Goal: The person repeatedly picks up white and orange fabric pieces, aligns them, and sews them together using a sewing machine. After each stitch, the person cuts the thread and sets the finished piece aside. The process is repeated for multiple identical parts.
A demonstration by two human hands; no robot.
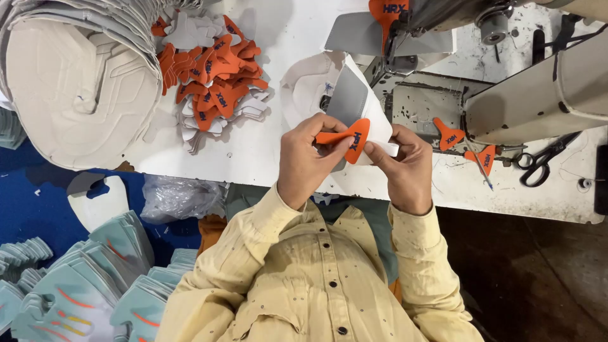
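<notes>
My left hand (303,161) and my right hand (405,168) are raised together over the front edge of the white worktable (278,152). Between the fingers of both hands is a small orange patch (347,139) pressed onto a white and grey shoe-upper piece (358,101) that stands up from my hands. My left thumb and fingers pinch the patch's left tip. The fingers of my right hand grip the white piece at the patch's lower right. Both sleeves are pale yellow.
A heap of orange patches (215,69) lies at the back left beside a large stack of cream cut pieces (76,82). A sewing machine (500,69) stands at the right with two loose orange patches (465,145) and black scissors (541,161). Pale green pieces (95,285) are stacked at the lower left.
</notes>
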